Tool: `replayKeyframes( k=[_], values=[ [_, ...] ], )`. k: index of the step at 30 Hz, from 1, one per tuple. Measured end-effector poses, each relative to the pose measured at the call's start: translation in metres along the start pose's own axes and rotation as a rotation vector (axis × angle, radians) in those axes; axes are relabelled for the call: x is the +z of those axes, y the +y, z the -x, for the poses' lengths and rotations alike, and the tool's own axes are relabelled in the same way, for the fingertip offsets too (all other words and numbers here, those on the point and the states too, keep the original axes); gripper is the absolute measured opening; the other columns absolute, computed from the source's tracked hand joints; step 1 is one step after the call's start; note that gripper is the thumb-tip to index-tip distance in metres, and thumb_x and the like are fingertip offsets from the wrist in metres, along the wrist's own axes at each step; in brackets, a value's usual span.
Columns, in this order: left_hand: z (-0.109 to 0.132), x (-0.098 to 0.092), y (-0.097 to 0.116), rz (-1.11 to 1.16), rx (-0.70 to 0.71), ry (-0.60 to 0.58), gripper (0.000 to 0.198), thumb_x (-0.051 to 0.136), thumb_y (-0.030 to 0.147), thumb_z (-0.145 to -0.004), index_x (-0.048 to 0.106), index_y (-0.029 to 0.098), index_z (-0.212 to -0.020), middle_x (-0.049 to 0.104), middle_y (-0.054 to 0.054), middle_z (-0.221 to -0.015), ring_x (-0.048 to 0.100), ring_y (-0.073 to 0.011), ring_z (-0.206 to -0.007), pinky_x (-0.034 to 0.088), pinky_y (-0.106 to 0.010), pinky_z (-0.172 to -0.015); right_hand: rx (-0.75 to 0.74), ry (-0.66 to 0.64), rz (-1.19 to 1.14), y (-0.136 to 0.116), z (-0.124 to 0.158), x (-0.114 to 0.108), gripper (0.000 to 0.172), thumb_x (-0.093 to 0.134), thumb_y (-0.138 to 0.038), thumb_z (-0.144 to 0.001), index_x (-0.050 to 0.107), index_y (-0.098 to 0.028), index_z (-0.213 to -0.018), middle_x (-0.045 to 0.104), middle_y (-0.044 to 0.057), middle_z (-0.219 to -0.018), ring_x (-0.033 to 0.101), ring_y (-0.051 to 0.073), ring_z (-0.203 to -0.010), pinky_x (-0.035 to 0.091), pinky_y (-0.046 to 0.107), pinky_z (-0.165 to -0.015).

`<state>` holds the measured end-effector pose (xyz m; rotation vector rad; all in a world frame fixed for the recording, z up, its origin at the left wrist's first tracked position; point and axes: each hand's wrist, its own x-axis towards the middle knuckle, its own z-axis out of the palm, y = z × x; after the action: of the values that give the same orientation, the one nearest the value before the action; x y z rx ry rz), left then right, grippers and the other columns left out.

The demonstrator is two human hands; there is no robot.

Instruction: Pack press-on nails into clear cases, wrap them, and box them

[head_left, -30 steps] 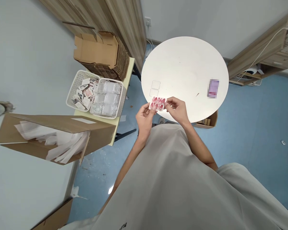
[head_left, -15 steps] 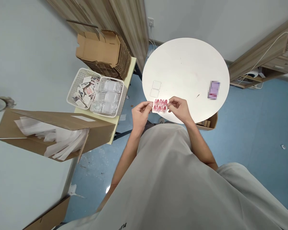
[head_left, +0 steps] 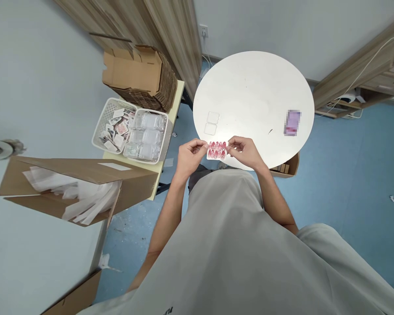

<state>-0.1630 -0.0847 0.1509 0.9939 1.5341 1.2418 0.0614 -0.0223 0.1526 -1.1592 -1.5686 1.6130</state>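
Note:
A small white card of red and pink press-on nails point(head_left: 217, 150) is held between both hands at the near edge of the round white table point(head_left: 256, 92). My left hand point(head_left: 189, 155) pinches the card's left end. Its right end is pinched by my right hand point(head_left: 244, 151). Two clear plastic pieces point(head_left: 212, 123) lie on the table just beyond the card, to the left.
A white basket of nail cards and clear cases point(head_left: 133, 130) sits on a side table at left, with a stack of flat cartons point(head_left: 141, 76) behind it. An open carton with white wrapping point(head_left: 72, 186) lies nearer. A blurred purple item point(head_left: 291, 122) rests at the table's right.
My left hand shifted from under the card's left end out to a pinch on its left edge. The card turned flatter and moved slightly toward me.

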Motion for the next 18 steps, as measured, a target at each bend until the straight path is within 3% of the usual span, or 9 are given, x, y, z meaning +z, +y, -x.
replayKeyframes(
  k=[8, 18],
  values=[
    [-0.008, 0.001, 0.001, 0.015, -0.001, 0.016, 0.023, 0.091, 0.043, -0.082, 0.084, 0.022, -0.077, 0.074, -0.004, -0.076, 0.059, -0.0167, -0.068, 0.051, -0.03, -0.066, 0.005, -0.064, 0.004, -0.01, -0.002, -0.017, 0.015, 0.081, -0.035, -0.085, 0.082, -0.022, -0.092, 0.08, 0.005, -0.087, 0.08, 0.023, -0.085, 0.061, 0.033, -0.071],
    [-0.009, 0.004, 0.001, 0.037, -0.047, -0.053, 0.027, 0.095, 0.047, -0.081, 0.086, 0.022, -0.08, 0.076, -0.004, -0.075, 0.061, -0.017, -0.067, 0.053, -0.03, -0.065, 0.008, -0.016, 0.027, -0.003, -0.005, -0.014, 0.015, 0.081, -0.037, -0.085, 0.077, -0.023, -0.082, 0.077, 0.002, -0.08, 0.074, 0.02, -0.076, 0.056, 0.032, -0.068]
  ],
)
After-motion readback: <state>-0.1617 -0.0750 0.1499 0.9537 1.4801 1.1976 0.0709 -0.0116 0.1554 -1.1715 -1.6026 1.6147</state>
